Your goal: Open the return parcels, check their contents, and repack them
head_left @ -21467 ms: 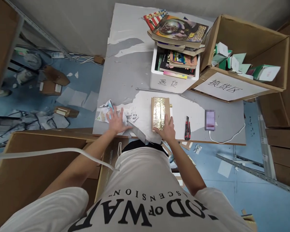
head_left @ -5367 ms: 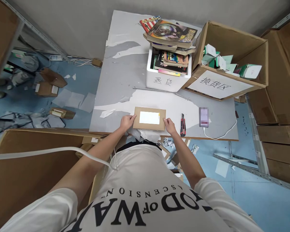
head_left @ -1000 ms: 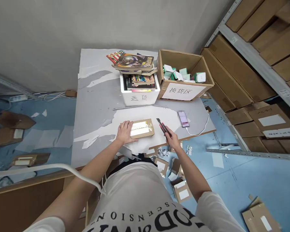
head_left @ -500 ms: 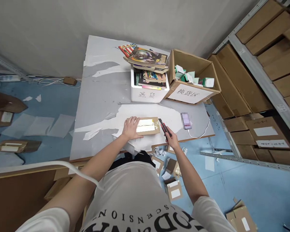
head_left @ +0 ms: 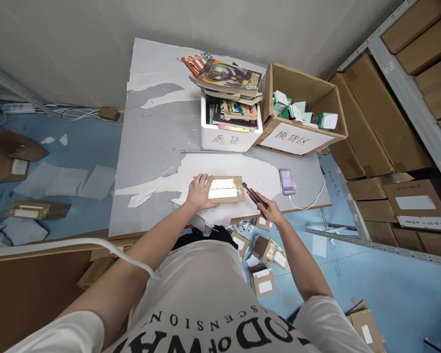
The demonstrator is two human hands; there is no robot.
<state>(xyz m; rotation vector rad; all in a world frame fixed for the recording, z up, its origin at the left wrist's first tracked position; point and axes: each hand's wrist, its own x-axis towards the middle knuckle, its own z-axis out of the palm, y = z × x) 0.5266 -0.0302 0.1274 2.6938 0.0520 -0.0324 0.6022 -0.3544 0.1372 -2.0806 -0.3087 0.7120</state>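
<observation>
A small taped cardboard box with a white label lies flat on the table in front of me. My left hand grips its left end, fingers over the top and thumb along the near side. In my right hand is a black and red utility knife. Its tip points up and left, at the box's taped right end; whether it touches the tape I cannot tell. Torn white paper covers the tabletop under the box.
Behind the box stand a white bin stacked with books and an open carton of small green-white boxes. A phone on a white cable lies to the right. Shelves of cartons rise at right; opened boxes litter the floor.
My right hand has shifted slightly right, and the utility knife lies at a flatter angle with its tip still by the box's right end. My left hand keeps its hold. The view has shifted slightly.
</observation>
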